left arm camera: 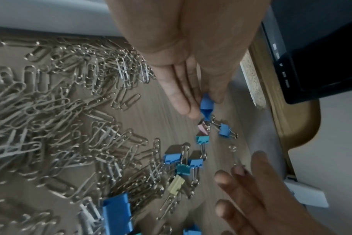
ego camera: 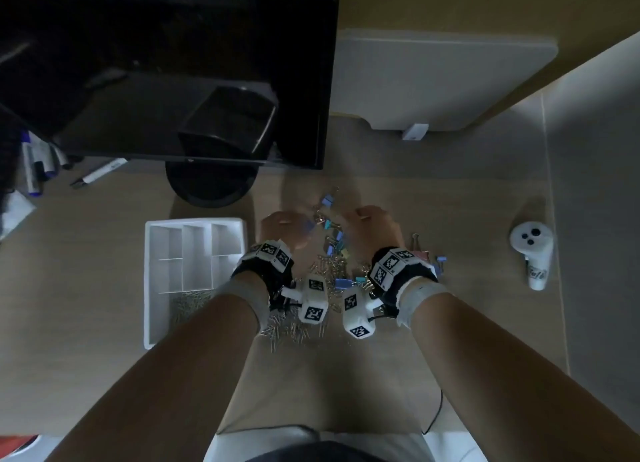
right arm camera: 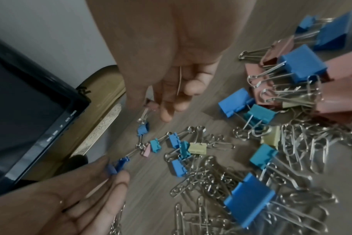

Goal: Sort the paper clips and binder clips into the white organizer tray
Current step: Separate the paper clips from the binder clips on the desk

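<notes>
Sorting barely begun: some paper clips point(ego camera: 188, 302) lie in the tray's point(ego camera: 152, 288) near compartment; the left hand point(left arm camera: 191, 63) pinches a blue binder clip point(left arm camera: 206, 104), right hand point(right arm camera: 171, 66) a pink one point(right arm camera: 152, 105); many remain on the table point(ego camera: 104, 254).

Bare desk point(ego camera: 86, 271) left of tray point(ego camera: 151, 288); monitor point(ego camera: 173, 81) overhanging behind.

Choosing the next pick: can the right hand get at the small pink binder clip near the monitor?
Likely yes: the pink binder clip lies uncovered right by the right hand's fingers, though that hand seems to hold a paper clip already.
</notes>
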`<control>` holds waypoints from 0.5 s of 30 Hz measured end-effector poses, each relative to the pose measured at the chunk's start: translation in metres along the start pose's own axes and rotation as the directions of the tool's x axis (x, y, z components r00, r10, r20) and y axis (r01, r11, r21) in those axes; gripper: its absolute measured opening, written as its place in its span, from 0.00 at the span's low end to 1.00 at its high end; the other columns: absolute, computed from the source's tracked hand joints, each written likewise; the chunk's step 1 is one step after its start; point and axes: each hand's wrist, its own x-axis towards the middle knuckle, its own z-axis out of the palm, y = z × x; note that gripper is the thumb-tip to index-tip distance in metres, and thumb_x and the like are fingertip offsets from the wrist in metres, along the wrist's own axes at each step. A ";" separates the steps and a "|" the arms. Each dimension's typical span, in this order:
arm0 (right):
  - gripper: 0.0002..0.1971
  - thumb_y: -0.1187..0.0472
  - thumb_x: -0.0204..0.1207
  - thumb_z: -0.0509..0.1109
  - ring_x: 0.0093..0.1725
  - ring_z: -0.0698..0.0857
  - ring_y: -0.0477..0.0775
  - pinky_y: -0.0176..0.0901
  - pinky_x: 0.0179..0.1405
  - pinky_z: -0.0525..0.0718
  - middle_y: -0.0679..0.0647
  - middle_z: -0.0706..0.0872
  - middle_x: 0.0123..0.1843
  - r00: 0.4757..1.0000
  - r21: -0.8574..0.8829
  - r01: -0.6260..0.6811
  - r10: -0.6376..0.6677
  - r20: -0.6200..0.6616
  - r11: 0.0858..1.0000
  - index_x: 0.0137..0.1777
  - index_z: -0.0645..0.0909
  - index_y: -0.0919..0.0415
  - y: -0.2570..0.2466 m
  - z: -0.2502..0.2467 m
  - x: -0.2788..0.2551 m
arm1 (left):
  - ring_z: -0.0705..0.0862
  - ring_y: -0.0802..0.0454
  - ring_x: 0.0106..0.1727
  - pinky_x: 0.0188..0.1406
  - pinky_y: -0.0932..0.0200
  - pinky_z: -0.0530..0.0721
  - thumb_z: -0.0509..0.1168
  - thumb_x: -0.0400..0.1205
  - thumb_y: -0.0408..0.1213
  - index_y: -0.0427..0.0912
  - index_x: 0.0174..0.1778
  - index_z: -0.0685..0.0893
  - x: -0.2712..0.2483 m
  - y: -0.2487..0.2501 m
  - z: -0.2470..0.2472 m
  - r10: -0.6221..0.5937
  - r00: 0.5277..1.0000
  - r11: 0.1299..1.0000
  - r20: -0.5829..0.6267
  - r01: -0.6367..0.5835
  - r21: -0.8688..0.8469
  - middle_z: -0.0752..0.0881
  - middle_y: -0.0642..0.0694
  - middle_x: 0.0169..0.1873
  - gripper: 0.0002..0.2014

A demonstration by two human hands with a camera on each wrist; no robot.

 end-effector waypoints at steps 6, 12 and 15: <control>0.16 0.39 0.66 0.75 0.46 0.87 0.48 0.53 0.52 0.89 0.39 0.86 0.47 0.993 -0.190 0.058 -0.036 0.115 0.980 0.52 0.80 0.41 0.018 0.001 -0.009 | 0.81 0.46 0.28 0.29 0.57 0.86 0.72 0.74 0.31 0.32 0.45 0.83 -0.003 -0.004 0.007 0.125 0.991 0.976 -0.051 -0.114 0.184 0.84 0.39 0.28 0.08; 0.10 0.42 0.72 0.77 0.45 0.86 0.46 0.41 0.42 0.74 0.38 0.88 0.49 0.988 -0.472 0.152 -0.135 0.069 0.869 0.50 0.85 0.39 0.019 0.013 -0.019 | 0.81 0.50 0.27 0.29 0.59 0.81 0.72 0.67 0.31 0.42 0.36 0.86 -0.017 -0.027 0.010 0.120 0.992 0.881 0.034 -0.122 0.456 0.84 0.47 0.26 0.05; 0.06 0.45 0.75 0.74 0.46 0.90 0.50 0.41 0.42 0.77 0.42 0.91 0.46 0.991 -0.490 0.127 -0.093 0.094 0.862 0.50 0.87 0.39 0.024 0.016 -0.020 | 0.89 0.45 0.41 0.47 0.50 0.89 0.81 0.62 0.31 0.51 0.40 0.86 -0.021 -0.040 0.014 0.076 0.992 0.870 0.101 -0.115 0.479 0.90 0.48 0.37 0.16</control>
